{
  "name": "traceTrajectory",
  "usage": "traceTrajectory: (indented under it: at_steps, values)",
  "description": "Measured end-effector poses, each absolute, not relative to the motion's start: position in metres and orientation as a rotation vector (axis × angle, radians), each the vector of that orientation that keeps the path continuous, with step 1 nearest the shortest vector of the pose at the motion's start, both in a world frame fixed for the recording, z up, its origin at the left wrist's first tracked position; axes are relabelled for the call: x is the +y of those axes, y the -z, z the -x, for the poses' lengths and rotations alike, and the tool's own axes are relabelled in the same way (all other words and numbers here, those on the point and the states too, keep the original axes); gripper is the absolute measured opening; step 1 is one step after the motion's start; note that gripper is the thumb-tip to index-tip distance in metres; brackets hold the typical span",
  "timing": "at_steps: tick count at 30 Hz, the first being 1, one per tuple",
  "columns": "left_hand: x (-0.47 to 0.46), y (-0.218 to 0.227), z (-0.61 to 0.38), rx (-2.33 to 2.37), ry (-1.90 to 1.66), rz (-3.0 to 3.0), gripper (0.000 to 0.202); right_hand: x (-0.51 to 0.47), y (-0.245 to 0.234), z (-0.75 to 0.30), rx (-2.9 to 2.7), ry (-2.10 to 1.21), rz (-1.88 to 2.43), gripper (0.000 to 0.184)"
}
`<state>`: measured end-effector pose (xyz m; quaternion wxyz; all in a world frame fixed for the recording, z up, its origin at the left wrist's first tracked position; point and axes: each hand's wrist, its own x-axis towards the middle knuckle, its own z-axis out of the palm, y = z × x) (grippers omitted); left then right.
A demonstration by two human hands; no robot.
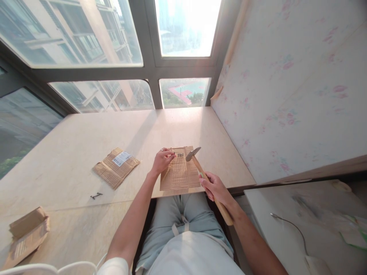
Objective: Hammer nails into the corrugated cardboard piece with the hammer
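My right hand [213, 186] is wrapped round the wooden handle of a hammer [197, 165], whose metal head is just above the right part of a corrugated cardboard piece [174, 179]. My left hand [163, 160] is closed in a pinch on a small dark nail [174, 153] near the cardboard's upper left. A short row of several dark nails [180, 155] stands in the cardboard between my left fingers and the hammer head. The cardboard lies flat at the front edge of the table, and its middle is covered with small marks or holes.
A folded cardboard packet [111, 173] with a white label [121, 158] lies to the left. Some loose dark nails [96, 196] are in front of it. An open cardboard box [30, 233] sits at far left. At right are a patterned wall [286, 88] and a cable [298, 229].
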<state>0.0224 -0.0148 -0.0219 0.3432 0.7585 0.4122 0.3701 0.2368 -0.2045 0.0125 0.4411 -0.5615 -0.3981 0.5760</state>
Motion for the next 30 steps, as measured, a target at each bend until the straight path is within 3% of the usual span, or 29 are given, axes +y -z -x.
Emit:
traceTrajectory:
  at_steps: [6,18,30]
  values:
    - [-0.018,0.021,-0.023,1.106,-0.951,-2.025,0.019,-0.205,-0.012,-0.236,-0.985,-1.426,1.409,0.030]
    - [-0.026,0.009,-0.016,1.113,-0.984,-1.919,0.031,-0.206,-0.009,-0.236,-1.002,-1.443,1.412,0.029]
    - [-0.012,0.031,-0.027,1.090,-0.912,-2.222,0.023,-0.205,-0.011,-0.237,-0.999,-1.438,1.410,0.029]
